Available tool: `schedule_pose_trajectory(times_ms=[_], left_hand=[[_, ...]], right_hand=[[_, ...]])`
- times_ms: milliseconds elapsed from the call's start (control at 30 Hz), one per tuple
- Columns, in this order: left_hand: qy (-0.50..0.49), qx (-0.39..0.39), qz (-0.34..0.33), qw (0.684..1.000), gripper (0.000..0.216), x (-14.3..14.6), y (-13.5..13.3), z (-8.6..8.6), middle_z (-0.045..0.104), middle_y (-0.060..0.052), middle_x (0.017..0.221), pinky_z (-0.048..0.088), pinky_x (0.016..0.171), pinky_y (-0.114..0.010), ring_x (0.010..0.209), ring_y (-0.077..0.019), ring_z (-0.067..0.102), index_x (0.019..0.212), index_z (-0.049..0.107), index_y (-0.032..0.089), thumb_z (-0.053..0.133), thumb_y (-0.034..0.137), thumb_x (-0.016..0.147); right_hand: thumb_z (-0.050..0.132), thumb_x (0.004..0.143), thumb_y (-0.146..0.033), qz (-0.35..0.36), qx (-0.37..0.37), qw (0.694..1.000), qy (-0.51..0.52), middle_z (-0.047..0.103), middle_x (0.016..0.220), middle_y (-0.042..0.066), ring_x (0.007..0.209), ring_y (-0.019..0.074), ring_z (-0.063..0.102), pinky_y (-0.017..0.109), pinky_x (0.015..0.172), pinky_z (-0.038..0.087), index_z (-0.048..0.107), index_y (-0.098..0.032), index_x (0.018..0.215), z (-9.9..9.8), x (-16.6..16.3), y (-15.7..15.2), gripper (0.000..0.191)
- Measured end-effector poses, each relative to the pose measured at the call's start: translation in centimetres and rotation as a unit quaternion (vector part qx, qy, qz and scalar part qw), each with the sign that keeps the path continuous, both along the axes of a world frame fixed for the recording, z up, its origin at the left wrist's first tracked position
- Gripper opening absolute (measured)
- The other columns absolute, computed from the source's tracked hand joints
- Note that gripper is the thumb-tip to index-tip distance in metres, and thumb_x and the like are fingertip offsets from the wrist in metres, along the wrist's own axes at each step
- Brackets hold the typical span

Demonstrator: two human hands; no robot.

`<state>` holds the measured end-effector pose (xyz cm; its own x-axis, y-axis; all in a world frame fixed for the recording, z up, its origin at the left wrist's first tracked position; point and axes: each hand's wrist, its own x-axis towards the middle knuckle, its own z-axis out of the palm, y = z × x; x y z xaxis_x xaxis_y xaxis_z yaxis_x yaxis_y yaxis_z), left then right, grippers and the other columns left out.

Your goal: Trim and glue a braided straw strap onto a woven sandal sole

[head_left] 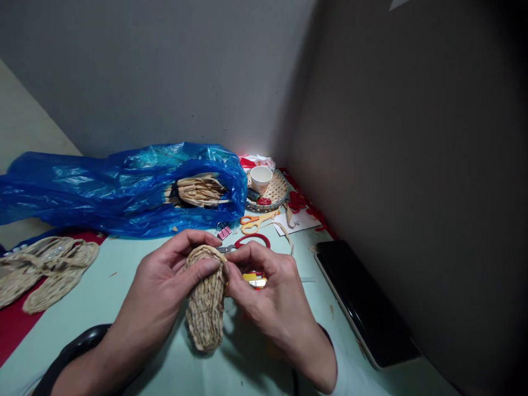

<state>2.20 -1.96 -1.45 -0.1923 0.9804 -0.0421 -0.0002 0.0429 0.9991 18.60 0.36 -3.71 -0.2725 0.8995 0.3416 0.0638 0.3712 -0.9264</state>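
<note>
Between my hands is a woven straw sole (205,319), narrow and oblong, held upright above the table. My left hand (167,275) grips its upper left side, with the thumb lying across the front near the top. At the upper right edge, my right hand (268,286) pinches the braided rim between thumb and fingertips. Just behind the sole lie red-handled scissors (252,240), partly hidden by my fingers. A yellow item (251,278) with a shiny part shows behind my right hand; its kind is unclear.
A blue plastic bag (124,187) with bundled straw (198,190) spreads across the back left. Woven sandals (61,269) lie at left. A basket (278,190) holding a paper cup (261,179) stands behind orange-handled scissors (258,221). A phone (363,302) lies right, along the dark wall.
</note>
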Motion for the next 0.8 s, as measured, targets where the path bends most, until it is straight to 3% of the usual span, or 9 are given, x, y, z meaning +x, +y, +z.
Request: schedule_pose_trajectory(times_ms=[133,267,400,600,800], left_hand=[[-0.018,0.012,0.000,1.000,0.023,-0.1,0.1,-0.6,0.080,0.004,0.085,0.058,0.066,-0.016,0.076,-0.0151,0.073,0.089,0.083,0.034,0.094,0.039,0.069],[-0.033,0.008,0.018,0.999,0.021,-0.1,0.1,-1.7,0.081,0.004,0.090,0.058,0.075,-0.016,0.084,-0.0153,0.073,0.090,0.083,0.033,0.093,0.038,0.072],[-0.057,-0.021,0.024,0.998,0.022,-0.2,0.0,-2.1,0.080,0.004,0.085,0.059,0.068,-0.018,0.076,-0.0149,0.072,0.087,0.082,0.031,0.094,0.039,0.071],[-0.068,-0.040,0.030,0.996,0.024,0.2,-0.1,-1.7,0.077,0.004,0.071,0.055,0.057,-0.017,0.063,-0.0131,0.068,0.084,0.082,0.029,0.095,0.042,0.068],[0.020,-0.005,0.071,0.997,0.015,0.6,0.3,-1.2,0.076,0.003,0.070,0.053,0.058,-0.018,0.062,-0.0133,0.064,0.074,0.082,0.029,0.091,0.039,0.067]], right_hand=[[0.065,0.090,-0.020,0.015,-0.020,1.000,0.012,0.078,0.077,0.003,0.066,0.0152,0.073,0.024,0.065,0.057,0.073,-0.017,0.083,-0.1,0.1,0.1,0.012],[0.063,0.093,-0.018,0.004,0.020,1.000,-0.002,0.077,0.076,0.002,0.066,0.0147,0.072,0.023,0.066,0.055,0.073,-0.018,0.083,-0.4,0.1,0.1,0.014],[0.061,0.098,-0.014,-0.007,0.091,0.994,-0.058,0.077,0.080,0.005,0.069,0.0166,0.072,0.025,0.067,0.053,0.074,-0.015,0.091,-0.7,0.2,-0.2,0.014],[0.051,0.099,-0.005,0.012,0.223,0.963,-0.148,0.079,0.090,0.018,0.077,0.0287,0.076,0.039,0.071,0.060,0.073,-0.006,0.095,-1.1,-0.1,-0.2,0.023],[0.046,0.095,-0.003,-0.015,0.251,0.946,-0.203,0.078,0.095,0.020,0.082,0.0336,0.076,0.046,0.071,0.063,0.070,-0.003,0.107,-1.6,-0.6,-0.8,0.027]])
